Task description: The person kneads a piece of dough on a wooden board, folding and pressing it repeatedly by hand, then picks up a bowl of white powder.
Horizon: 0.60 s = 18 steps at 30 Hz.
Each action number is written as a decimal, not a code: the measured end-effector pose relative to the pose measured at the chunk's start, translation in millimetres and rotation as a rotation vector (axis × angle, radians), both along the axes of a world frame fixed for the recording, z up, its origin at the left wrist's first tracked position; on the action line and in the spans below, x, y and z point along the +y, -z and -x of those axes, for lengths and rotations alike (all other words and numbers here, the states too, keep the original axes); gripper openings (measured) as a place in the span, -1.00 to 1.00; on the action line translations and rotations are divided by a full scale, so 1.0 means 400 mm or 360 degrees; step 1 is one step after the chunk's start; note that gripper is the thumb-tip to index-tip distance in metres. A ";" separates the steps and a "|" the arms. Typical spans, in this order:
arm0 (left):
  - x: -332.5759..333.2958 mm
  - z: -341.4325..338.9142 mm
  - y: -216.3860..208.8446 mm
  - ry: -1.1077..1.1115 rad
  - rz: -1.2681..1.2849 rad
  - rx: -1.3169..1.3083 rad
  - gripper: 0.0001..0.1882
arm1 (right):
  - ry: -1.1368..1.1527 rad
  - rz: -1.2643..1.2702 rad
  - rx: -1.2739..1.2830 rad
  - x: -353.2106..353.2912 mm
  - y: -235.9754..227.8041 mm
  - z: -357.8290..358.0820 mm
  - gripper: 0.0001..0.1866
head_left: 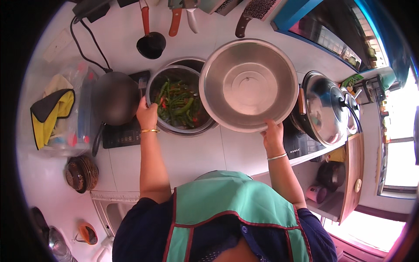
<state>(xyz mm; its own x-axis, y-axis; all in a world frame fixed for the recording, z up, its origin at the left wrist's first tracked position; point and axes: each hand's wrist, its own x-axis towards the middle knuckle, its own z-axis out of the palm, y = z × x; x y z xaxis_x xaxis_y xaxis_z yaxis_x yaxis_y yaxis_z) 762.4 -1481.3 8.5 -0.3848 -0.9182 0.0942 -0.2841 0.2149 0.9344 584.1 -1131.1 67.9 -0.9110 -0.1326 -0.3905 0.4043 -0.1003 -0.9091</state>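
The right hand point(273, 132) grasps the basin point(249, 87) at five o'clock; the left hand point(148, 115) grips the pot point(179, 71) at eight. From the peppers point(180, 104), the basin lies toward three.

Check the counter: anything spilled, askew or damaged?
Nothing stands out. No spill shows on the counter; green peppers lie inside the metal pot, and the right hand holds the steel basin by its rim. The dark pan is too blurred to judge.
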 end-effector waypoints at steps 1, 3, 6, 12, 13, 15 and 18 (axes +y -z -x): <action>0.005 -0.022 -0.032 0.0003 0.0104 0.0051 -0.65 | 0.0053 0.0035 -0.0004 -0.007 -0.001 0.005 -0.59; -0.039 -0.100 -0.036 -0.0083 0.0591 -0.0159 -0.65 | 0.0080 0.0071 -0.0010 -0.018 -0.001 0.012 -0.61; -0.068 -0.237 -0.112 -0.0189 0.0501 -0.0151 -0.66 | 0.0044 0.0076 0.0054 -0.031 0.006 0.023 -0.60; 0.020 -0.343 -0.226 -0.0335 -0.0476 0.0772 -0.63 | -0.0183 0.0091 -0.0053 -0.128 0.019 -0.023 -0.60; 0.029 -0.334 -0.204 -0.0367 -0.0456 0.0767 -0.63 | -0.0269 0.0025 -0.0143 -0.156 0.034 -0.038 -0.61; 0.048 -0.277 -0.152 -0.0292 -0.0491 0.0926 -0.66 | -0.0352 -0.0042 -0.0225 -0.210 0.067 -0.062 -0.63; 0.071 -0.148 -0.115 -0.0493 -0.0686 0.0702 -0.51 | -0.0539 0.0054 -0.0412 -0.276 0.136 -0.073 -0.60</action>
<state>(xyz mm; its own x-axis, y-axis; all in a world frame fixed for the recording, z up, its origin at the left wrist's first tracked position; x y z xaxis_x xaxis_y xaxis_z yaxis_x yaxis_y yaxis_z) 821.5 -1452.8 54.4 -0.1080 -0.9702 -0.2167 0.1540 -0.2317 0.9605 613.1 -1241.4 13.3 -0.6862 -0.4240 -0.5910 0.6341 0.0494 -0.7717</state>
